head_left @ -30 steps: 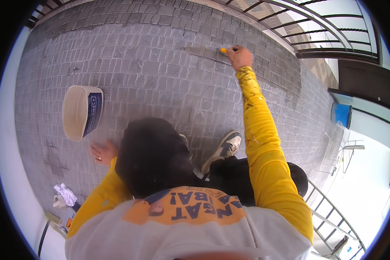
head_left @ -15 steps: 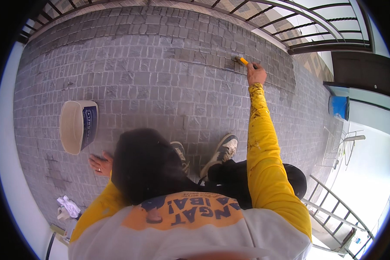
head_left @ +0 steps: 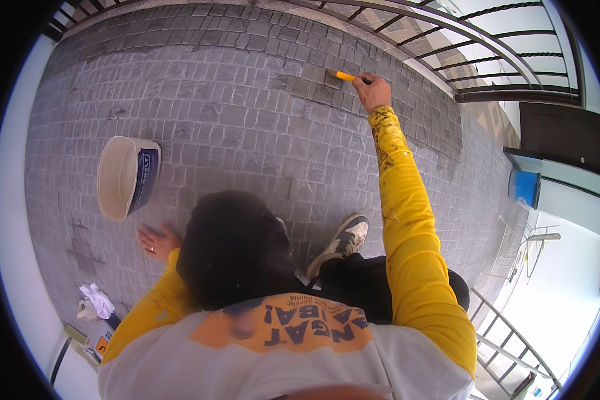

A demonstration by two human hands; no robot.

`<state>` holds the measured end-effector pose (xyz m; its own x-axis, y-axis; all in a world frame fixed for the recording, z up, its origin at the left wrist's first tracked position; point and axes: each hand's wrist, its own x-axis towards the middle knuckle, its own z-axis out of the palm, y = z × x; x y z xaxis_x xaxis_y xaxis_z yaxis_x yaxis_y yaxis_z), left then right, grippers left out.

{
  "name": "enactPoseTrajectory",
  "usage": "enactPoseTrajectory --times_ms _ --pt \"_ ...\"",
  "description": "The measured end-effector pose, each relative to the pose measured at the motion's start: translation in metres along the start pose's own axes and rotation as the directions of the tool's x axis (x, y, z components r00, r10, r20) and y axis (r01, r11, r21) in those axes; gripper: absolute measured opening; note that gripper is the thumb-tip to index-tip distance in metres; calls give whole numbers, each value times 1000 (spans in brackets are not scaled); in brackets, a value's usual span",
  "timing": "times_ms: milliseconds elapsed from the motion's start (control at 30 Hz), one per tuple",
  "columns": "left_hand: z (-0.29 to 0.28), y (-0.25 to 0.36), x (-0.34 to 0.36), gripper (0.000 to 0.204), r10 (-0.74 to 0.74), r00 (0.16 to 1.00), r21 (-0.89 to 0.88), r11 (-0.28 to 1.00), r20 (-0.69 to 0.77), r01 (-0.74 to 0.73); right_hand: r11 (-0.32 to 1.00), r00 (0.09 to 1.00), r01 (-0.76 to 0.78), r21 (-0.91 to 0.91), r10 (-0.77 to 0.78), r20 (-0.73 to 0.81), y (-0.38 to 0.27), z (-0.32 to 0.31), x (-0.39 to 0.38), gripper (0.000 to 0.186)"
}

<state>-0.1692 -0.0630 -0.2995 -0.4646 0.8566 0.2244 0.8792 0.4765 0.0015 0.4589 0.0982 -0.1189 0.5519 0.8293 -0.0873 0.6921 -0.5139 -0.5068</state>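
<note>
My right hand (head_left: 375, 91) is closed around the yellow handle of a paintbrush (head_left: 345, 76), at the end of my outstretched arm. The brush's dark bristles point left and meet the grey stone-patterned floor (head_left: 247, 143), by the border between darker and paler pavers. Beside my bent knee, low on the left, my left hand (head_left: 157, 241) is open with fingers spread; it appears to rest on the floor and holds nothing. Just beyond it stands a cream pail (head_left: 147, 177) with a blue label, its mouth facing left. How much is in it I cannot tell.
A dark metal railing (head_left: 407, 30) runs along the far edge. White cloths (head_left: 99, 301) lie at the lower left near a box (head_left: 100, 339). On the right are a blue container (head_left: 525, 188) and a ladder-like frame (head_left: 513, 340). A white wall (head_left: 13, 220) borders the left.
My right hand has moved left and slightly farther away with the paintbrush, which now lies more level. My left hand stays by the pail. The whole view has shifted a little.
</note>
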Motion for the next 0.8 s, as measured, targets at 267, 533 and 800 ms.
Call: enactPoseTrajectory --times_ms 267,533,800 --pt "0 3 0 73 -2 999 -28 1000 -37 1 985 989 -145 -88 147 23 47 -42 31 44" --pt "-11 13 -1 74 -26 999 -74 997 -38 23 964 977 -207 -167 211 6 113 -86 20 46" --pt "-26 30 -6 77 -30 992 -110 994 -121 16 941 951 -284 -181 300 68 167 -93 15 43"
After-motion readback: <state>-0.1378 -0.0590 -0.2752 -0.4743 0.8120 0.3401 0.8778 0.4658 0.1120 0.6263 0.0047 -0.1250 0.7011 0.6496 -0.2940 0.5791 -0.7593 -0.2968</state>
